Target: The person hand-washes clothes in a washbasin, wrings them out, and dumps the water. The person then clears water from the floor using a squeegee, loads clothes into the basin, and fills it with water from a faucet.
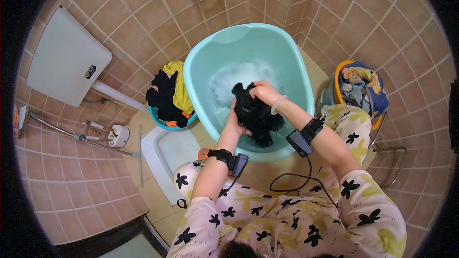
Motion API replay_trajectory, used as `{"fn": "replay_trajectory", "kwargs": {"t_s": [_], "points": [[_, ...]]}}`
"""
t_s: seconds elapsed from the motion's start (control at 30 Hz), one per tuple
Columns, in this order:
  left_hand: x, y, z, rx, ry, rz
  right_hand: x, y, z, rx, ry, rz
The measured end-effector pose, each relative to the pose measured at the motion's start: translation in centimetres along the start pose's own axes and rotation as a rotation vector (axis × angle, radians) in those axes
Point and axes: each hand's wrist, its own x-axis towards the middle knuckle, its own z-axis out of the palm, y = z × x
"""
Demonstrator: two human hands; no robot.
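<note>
A wet black garment [256,117] is held over a large light-blue basin [203,79], its lower part hanging into the tub. My right hand [266,94] grips its upper edge with the fingers closed on the cloth. On the near left side, my left hand [234,123] is wrapped around the same garment, its fingers partly hidden by the fabric. White suds [241,72] float on the water behind the cloth. What kind of garment it is I cannot make out.
Left of the basin, a small blue tub [192,120] holds black and yellow clothes [181,93]. An orange basket [340,79] with denim clothes stands right. A squat toilet [172,150] lies at lower left. Tiled walls surround the corner; a cable [287,188] hangs between my wrist devices.
</note>
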Motion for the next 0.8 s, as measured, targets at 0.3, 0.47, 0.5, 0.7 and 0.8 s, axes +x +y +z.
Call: {"fn": "replay_trajectory", "kwargs": {"t_s": [0.3, 0.47, 0.5, 0.7, 0.8], "points": [[-3.6, 2.9, 6.6, -0.343, -0.9, 0.305, -4.7, -4.8, 3.2, -0.205, 0.258, -0.398], [1.2, 2.7, 4.4, -0.215, -0.596, 0.436, -1.5, -1.4, 4.0, -0.258, 0.462, -0.385], [2.3, 2.6, 3.7, -0.171, -0.502, 0.448, -1.4, -1.9, 3.7, -0.246, 0.483, -0.399], [2.9, 2.2, 2.6, 0.039, -0.057, 0.498, 2.8, 2.4, 2.5, -0.228, 0.602, -0.223], [1.6, 2.1, 2.7, 0.16, 0.044, 0.557, 3.7, 4.5, 0.3, -0.341, 0.599, -0.192]]}}
